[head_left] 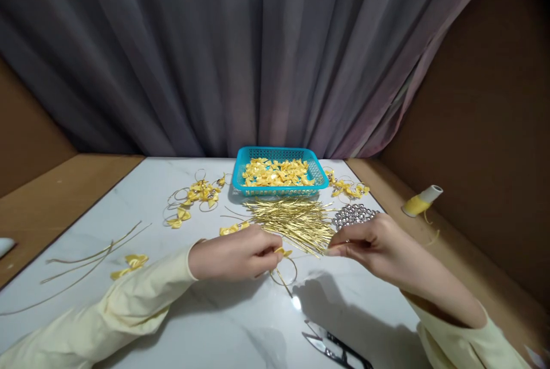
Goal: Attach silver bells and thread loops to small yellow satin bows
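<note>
Head view: before the blue basket, left hand pinches a yellow bow; right hand's fingertips meet, contents unclear; lettering beside basket, unreadable.

Over my remote head feed I can read no words, labels, brands, numbers or signs. I do pick up a tiny faint mark by the near left corner of the blue basket, too small and blurred for me to call lettering.
</note>
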`<state>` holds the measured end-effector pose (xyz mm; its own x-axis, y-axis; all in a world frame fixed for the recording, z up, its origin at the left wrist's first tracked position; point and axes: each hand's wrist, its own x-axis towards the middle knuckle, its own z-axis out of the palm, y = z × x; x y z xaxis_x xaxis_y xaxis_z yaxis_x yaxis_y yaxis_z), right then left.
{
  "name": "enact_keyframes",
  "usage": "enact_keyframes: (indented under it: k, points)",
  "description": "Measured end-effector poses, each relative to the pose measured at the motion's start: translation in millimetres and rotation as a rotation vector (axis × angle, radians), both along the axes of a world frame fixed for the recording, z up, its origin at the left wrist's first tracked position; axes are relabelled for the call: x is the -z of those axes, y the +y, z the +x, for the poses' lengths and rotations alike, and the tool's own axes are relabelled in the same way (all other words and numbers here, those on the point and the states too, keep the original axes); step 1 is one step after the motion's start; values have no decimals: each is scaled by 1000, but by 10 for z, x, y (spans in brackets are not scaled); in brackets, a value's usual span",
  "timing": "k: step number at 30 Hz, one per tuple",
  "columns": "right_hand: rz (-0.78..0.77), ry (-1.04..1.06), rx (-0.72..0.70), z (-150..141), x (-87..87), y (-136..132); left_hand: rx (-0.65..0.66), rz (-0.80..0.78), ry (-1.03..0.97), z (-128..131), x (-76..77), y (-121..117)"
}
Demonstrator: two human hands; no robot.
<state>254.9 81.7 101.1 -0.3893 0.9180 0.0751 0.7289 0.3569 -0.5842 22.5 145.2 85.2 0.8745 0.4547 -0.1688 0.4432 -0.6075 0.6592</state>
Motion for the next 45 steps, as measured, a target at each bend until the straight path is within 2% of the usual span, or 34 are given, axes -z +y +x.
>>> enact_keyframes:
  k: [2,5,8,11,14,17,19,22,26,32,36,40,42,45]
  points:
    - [-156,132,-96,6,-6,49,20,-72,-1,-5,-17,8]
    - [-327,410,-45,-17,11,124,22,-193,14,-18,-55,14]
    - [-362,743,-25,-64,88,187,3,-320,32,-35,-104,8]
    - [-445,1025,-155,-117,191,217,-25,-440,54,-56,-137,2]
    - [-562,1172,-237,-161,274,217,-49,-561,60,-72,-143,4]
    - [-486,1102,-184,-195,306,202,-53,-679,36,-83,-133,17]
    - [-352,905,-158,-224,291,178,-48,-768,16,-92,-123,31]
    - [-72,552,-167,-284,236,105,-52,-873,-12,-112,-106,56]
    - [277,312,-180,-348,194,-34,-74,-913,-43,-130,-96,69]
    - [538,52,-195,-326,270,-160,-81,-909,-65,-116,-106,57]
    - [566,-40,-190,-308,349,-181,-92,-900,-63,-115,-104,65]
    - [527,22,-159,-353,383,-186,-98,-916,-63,-115,-94,67]
    - [473,94,-123,-393,362,-183,-98,-928,-73,-110,-90,63]
    - [277,221,-51,-444,293,-166,-84,-943,-82,-102,-85,57]
